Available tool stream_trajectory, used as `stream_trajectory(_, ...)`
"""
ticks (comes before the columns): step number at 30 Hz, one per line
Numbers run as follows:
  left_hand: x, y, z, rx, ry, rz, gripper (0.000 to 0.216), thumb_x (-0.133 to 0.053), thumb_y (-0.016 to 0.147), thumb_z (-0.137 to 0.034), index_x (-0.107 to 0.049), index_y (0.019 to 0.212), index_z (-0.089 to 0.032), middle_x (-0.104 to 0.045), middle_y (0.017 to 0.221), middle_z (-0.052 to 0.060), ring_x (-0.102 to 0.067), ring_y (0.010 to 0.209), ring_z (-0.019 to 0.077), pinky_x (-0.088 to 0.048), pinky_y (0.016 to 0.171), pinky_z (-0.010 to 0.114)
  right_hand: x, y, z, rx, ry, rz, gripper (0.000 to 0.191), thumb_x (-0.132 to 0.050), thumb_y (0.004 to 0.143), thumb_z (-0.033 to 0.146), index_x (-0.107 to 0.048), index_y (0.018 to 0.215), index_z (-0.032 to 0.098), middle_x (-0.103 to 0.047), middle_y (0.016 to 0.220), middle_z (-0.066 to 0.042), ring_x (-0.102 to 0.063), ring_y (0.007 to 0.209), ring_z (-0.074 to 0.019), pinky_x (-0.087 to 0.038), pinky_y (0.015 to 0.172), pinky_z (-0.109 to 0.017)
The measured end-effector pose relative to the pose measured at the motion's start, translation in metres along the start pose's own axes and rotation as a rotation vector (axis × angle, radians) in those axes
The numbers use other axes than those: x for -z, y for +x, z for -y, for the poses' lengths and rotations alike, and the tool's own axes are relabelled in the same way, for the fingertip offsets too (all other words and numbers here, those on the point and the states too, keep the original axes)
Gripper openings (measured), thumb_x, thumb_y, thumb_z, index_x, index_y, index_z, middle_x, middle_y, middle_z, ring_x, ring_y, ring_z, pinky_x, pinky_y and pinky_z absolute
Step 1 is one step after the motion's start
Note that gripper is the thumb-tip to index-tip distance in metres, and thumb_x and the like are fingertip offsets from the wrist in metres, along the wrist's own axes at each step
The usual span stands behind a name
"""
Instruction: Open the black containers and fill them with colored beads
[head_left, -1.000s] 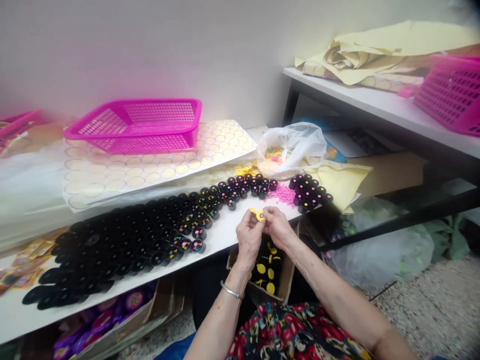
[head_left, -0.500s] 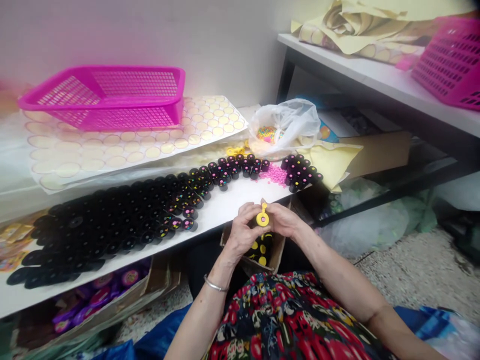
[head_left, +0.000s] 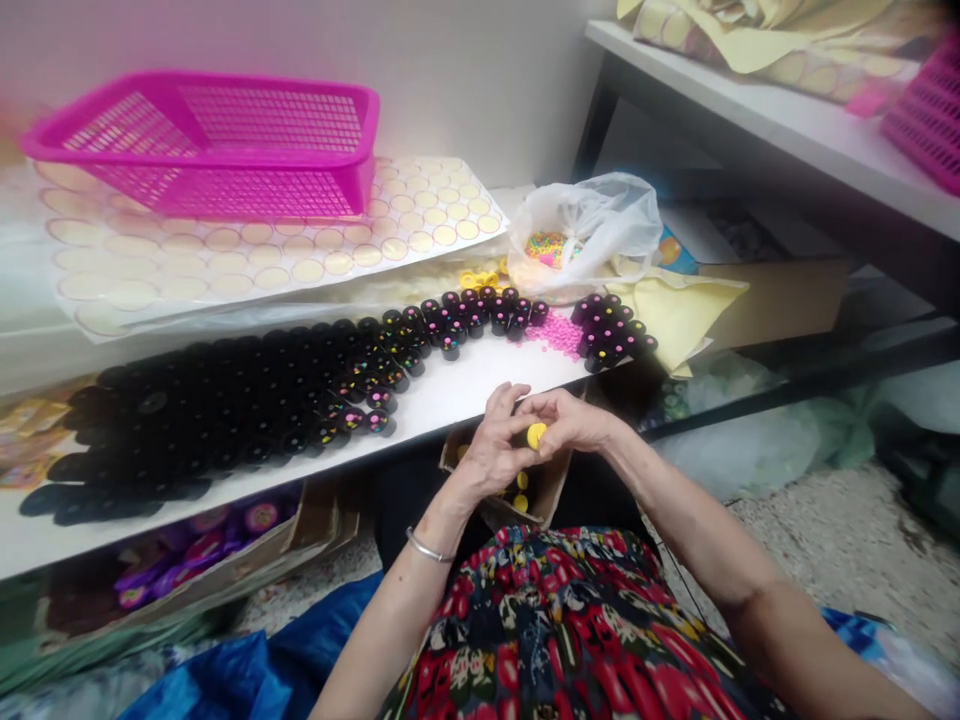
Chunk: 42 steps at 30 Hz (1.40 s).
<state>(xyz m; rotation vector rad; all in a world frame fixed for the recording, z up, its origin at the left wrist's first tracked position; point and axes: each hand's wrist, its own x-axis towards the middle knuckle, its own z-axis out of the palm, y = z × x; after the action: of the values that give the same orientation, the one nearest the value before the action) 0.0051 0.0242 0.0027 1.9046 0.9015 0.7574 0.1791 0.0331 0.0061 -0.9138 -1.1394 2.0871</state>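
My left hand (head_left: 499, 445) and my right hand (head_left: 574, 425) meet just below the front edge of a white shelf (head_left: 465, 390). Together their fingertips pinch a small yellow cap piece (head_left: 536, 435). Right under the hands stands an open cardboard box (head_left: 551, 480) with more yellow-topped pieces inside. On the shelf lie many small black cups (head_left: 225, 415) in rows; those toward the right hold coloured beads (head_left: 457, 330). A small heap of pink beads (head_left: 556, 333) lies between two groups of cups.
A pink mesh basket (head_left: 217, 140) sits on sheets of round stickers (head_left: 262, 255) at the back left. A plastic bag (head_left: 585, 225) holds coloured beads. Yellow paper (head_left: 682, 305) lies right of it. An upper shelf (head_left: 787, 120) crosses the top right. Boxes (head_left: 195, 570) sit below.
The hands have dropped from above the shelf edge to just over the box, turning the yellow piece between the fingers. The view has tilted downward.
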Motion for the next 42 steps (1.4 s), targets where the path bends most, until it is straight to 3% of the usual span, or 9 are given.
stream_trajectory(8, -0.005, -0.002, 0.012, -0.199, 0.129, -0.022, 0.019, -0.070, 0.067, -0.027, -0.070, 0.085, -0.019, -0.053, 0.119, 0.010, -0.038, 0.122, 0.0271, -0.014, 0.111, 0.050, -0.012, 0.007, -0.016, 0.083, -0.006, -0.132, 0.045, -0.082, 0.034, 0.012, -0.062, 0.074, 0.013, -0.058, 0.071, 0.003, -0.052, 0.064, -0.0094, -0.039, 0.055, -0.019)
stream_trajectory(12, 0.005, -0.010, 0.020, -0.080, 0.081, 0.031, 0.034, -0.076, 0.058, -0.024, -0.069, 0.092, -0.022, -0.048, 0.128, 0.009, -0.031, 0.128, 0.0305, -0.021, 0.108, 0.053, -0.016, 0.011, -0.035, 0.061, 0.048, -0.178, 0.042, -0.080, 0.042, 0.021, -0.059, 0.078, 0.013, -0.056, 0.068, 0.003, -0.049, 0.060, -0.0083, -0.036, 0.054, -0.020)
stream_trajectory(15, 0.025, -0.012, 0.027, -0.021, -0.044, 0.013, 0.042, -0.074, 0.056, -0.017, -0.068, 0.097, -0.022, -0.047, 0.131, 0.011, -0.036, 0.126, 0.0299, -0.034, 0.101, 0.049, -0.016, 0.017, -0.051, -0.040, -0.129, -0.184, 0.039, -0.078, 0.046, 0.025, -0.058, 0.079, 0.014, -0.054, 0.065, 0.004, -0.048, 0.059, -0.0095, -0.036, 0.054, -0.022)
stream_trajectory(20, 0.050, 0.013, 0.048, 0.184, -0.130, -0.545, 0.020, -0.061, 0.062, -0.017, -0.066, 0.081, -0.014, -0.063, 0.093, 0.008, -0.060, 0.082, 0.0175, -0.048, 0.074, 0.029, -0.016, 0.038, -0.068, -0.102, -0.724, -0.454, 0.035, -0.076, 0.046, 0.022, -0.059, 0.075, 0.016, -0.041, 0.050, 0.008, -0.041, 0.054, -0.0103, -0.031, 0.051, -0.022)
stream_trajectory(23, 0.050, 0.034, 0.055, 0.363, 0.107, -0.782, 0.025, -0.054, 0.064, -0.017, -0.064, 0.086, -0.015, -0.059, 0.073, 0.000, -0.054, 0.061, 0.0116, -0.045, 0.064, 0.025, -0.017, 0.051, -0.073, -0.021, -0.615, -0.572, 0.033, -0.073, 0.051, 0.027, -0.060, 0.079, 0.015, -0.047, 0.054, 0.006, -0.046, 0.057, -0.0118, -0.035, 0.053, -0.024)
stream_trajectory(28, 0.039, 0.045, 0.047, 0.366, 0.346, -0.729, 0.013, -0.051, 0.064, -0.017, -0.060, 0.074, -0.017, -0.050, 0.060, -0.004, -0.048, 0.055, 0.0103, -0.040, 0.061, 0.023, -0.017, 0.054, -0.077, 0.064, -0.089, -0.477, 0.045, -0.078, 0.044, 0.027, -0.059, 0.082, 0.014, -0.060, 0.071, 0.001, -0.057, 0.066, -0.0148, -0.045, 0.063, -0.028)
stream_trajectory(32, 0.033, 0.036, 0.046, 0.396, 0.313, -0.730, 0.017, -0.051, 0.066, -0.018, -0.062, 0.078, -0.017, -0.055, 0.066, -0.002, -0.052, 0.058, 0.0113, -0.042, 0.063, 0.024, -0.017, 0.041, -0.079, 0.047, 0.046, -0.480, 0.053, -0.080, 0.038, 0.020, -0.057, 0.085, 0.016, -0.061, 0.076, 0.001, -0.061, 0.071, -0.0156, -0.047, 0.068, -0.030)
stream_trajectory(36, 0.033, 0.032, 0.054, 0.443, 0.299, -0.758, 0.023, -0.052, 0.066, -0.020, -0.063, 0.086, -0.016, -0.058, 0.072, -0.001, -0.056, 0.062, 0.0128, -0.044, 0.068, 0.026, -0.017, 0.040, -0.081, -0.007, -0.092, -0.528, 0.052, -0.080, 0.041, 0.025, -0.055, 0.085, 0.016, -0.058, 0.070, 0.002, -0.058, 0.066, -0.0151, -0.046, 0.061, -0.028)
stream_trajectory(42, 0.040, 0.045, 0.056, 0.457, 0.360, -0.821, 0.031, -0.055, 0.064, -0.021, -0.058, 0.095, -0.016, -0.057, 0.078, 0.001, -0.055, 0.064, 0.0141, -0.044, 0.071, 0.028, -0.020, 0.047, -0.076, -0.056, -0.724, -0.567, 0.038, -0.073, 0.057, 0.032, -0.058, 0.086, 0.014, -0.058, 0.073, -0.001, -0.055, 0.073, -0.0181, -0.043, 0.062, -0.028)
